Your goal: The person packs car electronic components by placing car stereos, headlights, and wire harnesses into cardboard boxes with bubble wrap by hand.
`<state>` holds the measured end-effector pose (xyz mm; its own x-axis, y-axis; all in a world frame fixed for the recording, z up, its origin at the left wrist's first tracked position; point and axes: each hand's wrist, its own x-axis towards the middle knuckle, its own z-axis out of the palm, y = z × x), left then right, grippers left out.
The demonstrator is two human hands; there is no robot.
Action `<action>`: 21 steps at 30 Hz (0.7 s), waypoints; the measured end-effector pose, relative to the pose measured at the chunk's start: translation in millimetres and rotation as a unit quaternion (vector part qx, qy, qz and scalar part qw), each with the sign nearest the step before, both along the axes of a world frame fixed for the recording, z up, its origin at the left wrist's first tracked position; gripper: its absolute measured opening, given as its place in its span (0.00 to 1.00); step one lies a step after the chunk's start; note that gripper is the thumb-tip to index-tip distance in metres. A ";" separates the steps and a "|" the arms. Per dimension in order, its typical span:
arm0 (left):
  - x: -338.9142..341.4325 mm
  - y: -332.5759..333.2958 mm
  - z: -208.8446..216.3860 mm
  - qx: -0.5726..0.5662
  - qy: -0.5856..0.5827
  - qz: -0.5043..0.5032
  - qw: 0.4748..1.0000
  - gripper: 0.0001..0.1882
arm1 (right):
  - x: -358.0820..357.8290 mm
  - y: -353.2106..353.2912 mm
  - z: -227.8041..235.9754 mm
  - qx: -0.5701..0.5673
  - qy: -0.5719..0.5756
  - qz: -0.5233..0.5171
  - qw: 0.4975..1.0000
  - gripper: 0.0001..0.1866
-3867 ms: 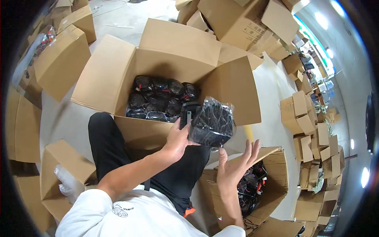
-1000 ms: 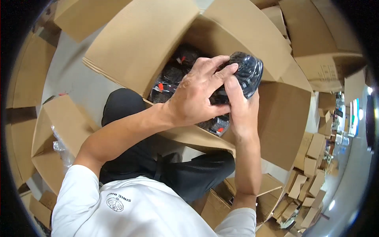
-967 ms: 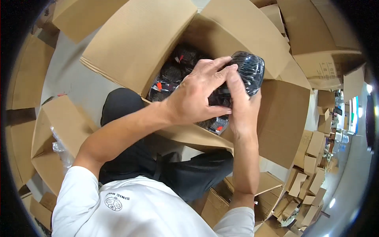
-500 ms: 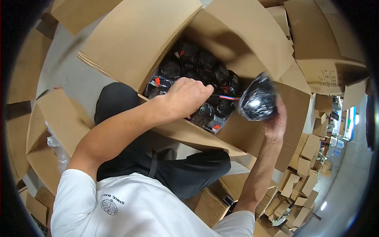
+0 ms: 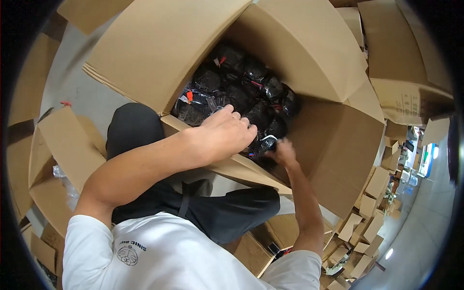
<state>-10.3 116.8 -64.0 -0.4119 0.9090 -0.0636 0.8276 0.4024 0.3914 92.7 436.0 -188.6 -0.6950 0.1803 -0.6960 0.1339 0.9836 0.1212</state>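
Observation:
A large cardboard box (image 5: 333, 145) stands before me, filled with several black bundles (image 5: 208, 79) wrapped in clear plastic. Inside its near right part, my right hand (image 5: 285, 153), slightly blurred, has its fingers closed against a black plastic-wrapped bundle (image 5: 265, 146) with a white loop on top. Above the near edge of the box is my left hand (image 5: 227, 131), back upward and fingers curled; its fingertips are hidden, so whatever they hold does not show. Small red-orange tags (image 5: 189, 96) stick out among the bundles.
Tall flaps (image 5: 164, 43) rise around the box opening. My bent knee (image 5: 135, 128) touches its left side. An open carton (image 5: 67, 164) with clear plastic stands at left, another (image 5: 261, 246) below right. Many cartons (image 5: 360, 227) are piled along the right.
My right hand has lowered the wrapped bundle from above the box's right side down and leftward into it. The coloured wires between my hands no longer show stretched out. My left hand stays nearly in place.

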 end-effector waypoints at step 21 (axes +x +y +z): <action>2.8 -13.5 21.9 0.049 -0.003 0.020 0.999 0.19 | -43.8 -72.4 -39.0 -0.029 -0.034 0.146 0.988 0.39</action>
<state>-7.5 103.2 -42.1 -0.4476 0.8940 0.0227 0.8096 0.3943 0.4348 48.9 363.6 -227.7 -0.6629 -0.0624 -0.7461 -0.1634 0.9846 0.0629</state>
